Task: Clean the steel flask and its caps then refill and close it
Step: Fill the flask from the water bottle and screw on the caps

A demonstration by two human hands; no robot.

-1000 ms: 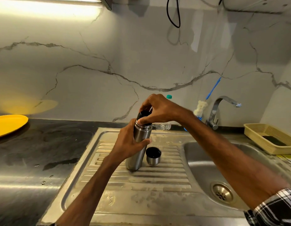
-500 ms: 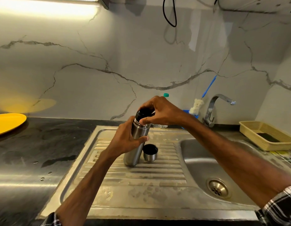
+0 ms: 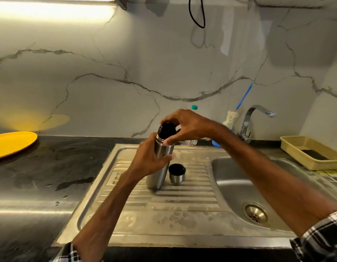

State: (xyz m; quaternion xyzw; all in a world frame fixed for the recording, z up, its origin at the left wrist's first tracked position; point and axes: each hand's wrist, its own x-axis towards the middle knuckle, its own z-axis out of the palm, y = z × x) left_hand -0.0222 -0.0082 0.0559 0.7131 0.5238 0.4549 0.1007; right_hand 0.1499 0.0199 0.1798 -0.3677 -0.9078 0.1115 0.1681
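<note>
The right hand (image 3: pixel 184 127) is pinching the black inner cap (image 3: pixel 166 129) at the flask's mouth, fingers curled round it. The left hand (image 3: pixel 150 157) is wrapping the steel flask (image 3: pixel 160 174) at mid-body, bracing it on the ribbed drainboard (image 3: pixel 164 205). The outer cap (image 3: pixel 176 173) is sitting mouth-up just beside the flask's base. Loosening or tightening? Can't tell. The danger: a hard twist may be skidding the base on the ribbed steel, knocking that outer cap toward the sink basin (image 3: pixel 237 188).
</note>
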